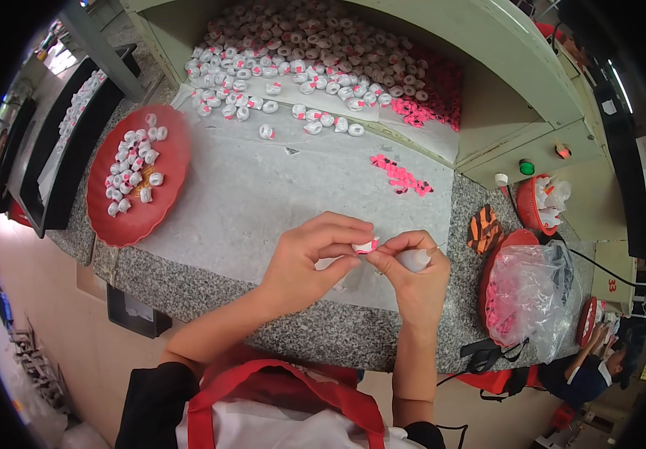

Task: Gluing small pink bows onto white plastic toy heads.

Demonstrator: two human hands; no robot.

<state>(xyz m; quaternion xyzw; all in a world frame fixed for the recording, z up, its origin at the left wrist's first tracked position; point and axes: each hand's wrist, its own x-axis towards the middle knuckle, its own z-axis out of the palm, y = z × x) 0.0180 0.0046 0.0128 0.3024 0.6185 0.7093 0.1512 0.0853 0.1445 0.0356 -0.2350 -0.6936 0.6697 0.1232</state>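
Note:
My left hand pinches a small white ring-shaped piece with a pink part between thumb and fingertips. At the other side of that piece, the thumb and forefinger of my right hand are pressed together, touching it. A translucent whitish object like a small squeeze bottle is tucked in my right hand, partly hidden by the fingers. Both hands are over the front of a white sheet on the bench. Beyond them lies a patch of small flat pink pieces.
Similar white pieces crowd the shelf at the back. A red scalloped tray with more stands left. On the right are an orange-and-black striped piece, a red basket and a plastic bag over a red tray. A co-worker sits far right.

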